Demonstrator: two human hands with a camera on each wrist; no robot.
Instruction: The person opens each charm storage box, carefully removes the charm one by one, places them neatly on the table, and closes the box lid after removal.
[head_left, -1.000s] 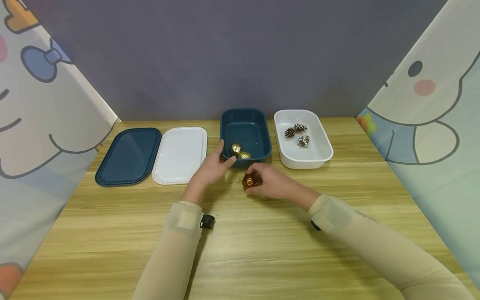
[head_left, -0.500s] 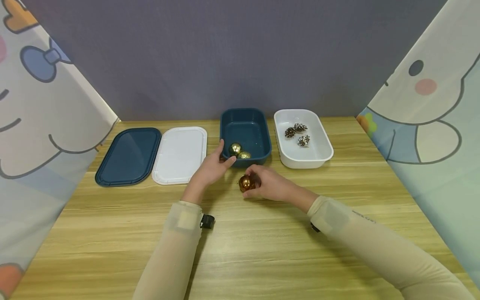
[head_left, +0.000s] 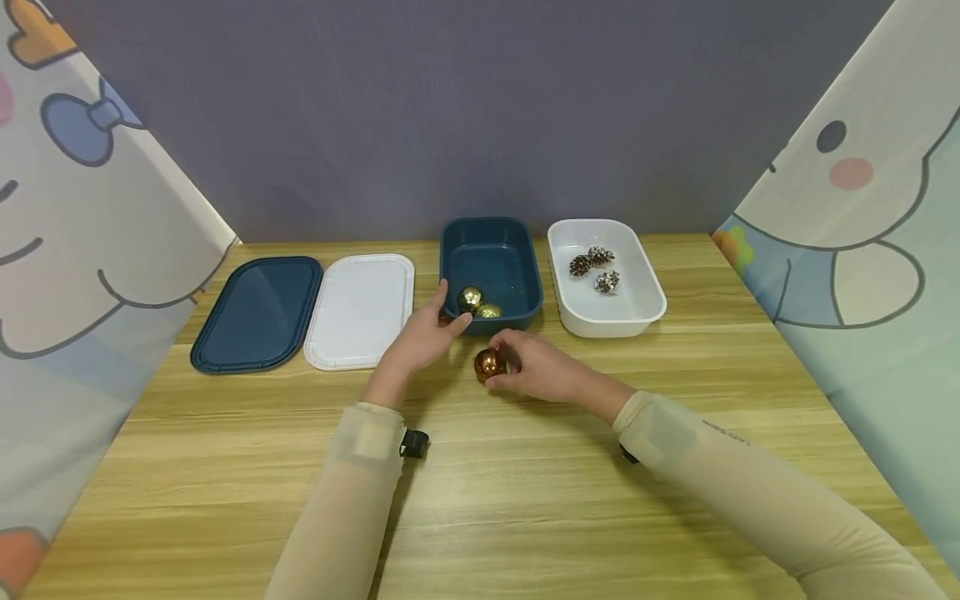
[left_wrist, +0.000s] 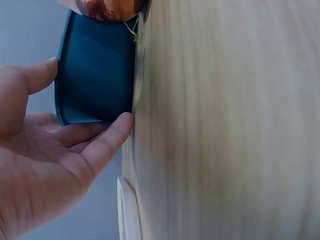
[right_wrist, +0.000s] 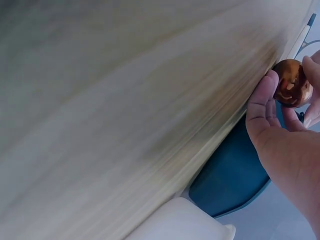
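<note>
My right hand holds a shiny copper-coloured Christmas bauble between thumb and fingers, just in front of a dark blue plastic box. In the right wrist view the fingers wrap the near side of the bauble. Across the box's front left corner lies my left hand. Its thumb is at the rim and its other fingers are along the outer wall. Two gold baubles rest inside, at the box's front end. A thin gold string shows beneath the copper bauble in the left wrist view.
Right of the blue box stands a white box with three frosted pine cones in it. To the left, a white lid and a dark blue lid lie flat on the wooden table. A grey partition rises behind.
The copper bauble has shifted slightly left in my right hand's fingers, showing more of its surface, and its string end has gone from the head view. My left hand stays at the box corner.
</note>
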